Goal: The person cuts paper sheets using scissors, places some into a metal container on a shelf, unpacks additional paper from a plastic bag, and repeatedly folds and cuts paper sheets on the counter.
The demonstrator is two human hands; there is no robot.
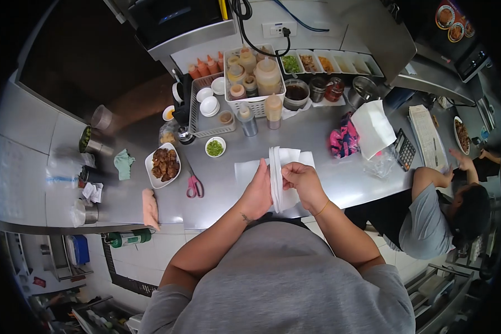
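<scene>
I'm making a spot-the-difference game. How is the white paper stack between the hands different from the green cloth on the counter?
The paper stack is white; the green cloth is pale green. The paper stack is up between the left hand and the right hand, while the green cloth lies on the counter. The paper stack looks long and straight-edged; the green cloth is crumpled. Both look foldable.

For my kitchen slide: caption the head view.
A left hand and right hand hold a stack of white paper over a steel counter, scissors lying to the left.
</scene>
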